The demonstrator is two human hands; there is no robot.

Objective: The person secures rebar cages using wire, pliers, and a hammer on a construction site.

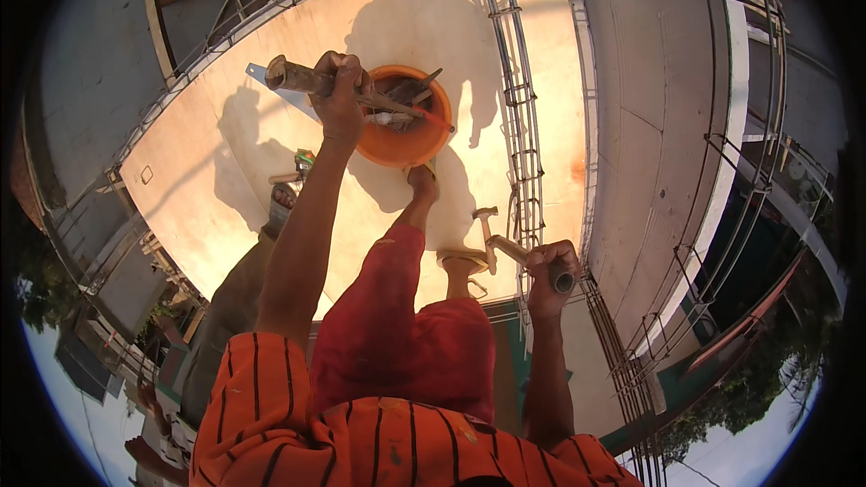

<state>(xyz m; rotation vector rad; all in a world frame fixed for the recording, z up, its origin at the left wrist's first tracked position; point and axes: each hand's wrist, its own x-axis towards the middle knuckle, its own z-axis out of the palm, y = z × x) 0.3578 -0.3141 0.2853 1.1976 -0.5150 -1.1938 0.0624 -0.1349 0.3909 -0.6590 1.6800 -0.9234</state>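
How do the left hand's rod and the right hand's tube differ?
Colour: the rod is darker, mottled brown; the tube paler tan.
Pose: the rod's thick end points picture-left, the tube's open end lower right.
Place: the rod appears by the orange bucket, the tube by the hammer.
Shared: left hand and right hand each grip one.

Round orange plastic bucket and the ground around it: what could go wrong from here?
1. The left foot is right by the round orange plastic bucket; a step could knock it.
2. A wooden-handled hammer lies near the right foot: possible trip.
3. The left hand grips a thick brown cylindrical piece, the right hand a hollow brown tube; catching a stumble might be hard.
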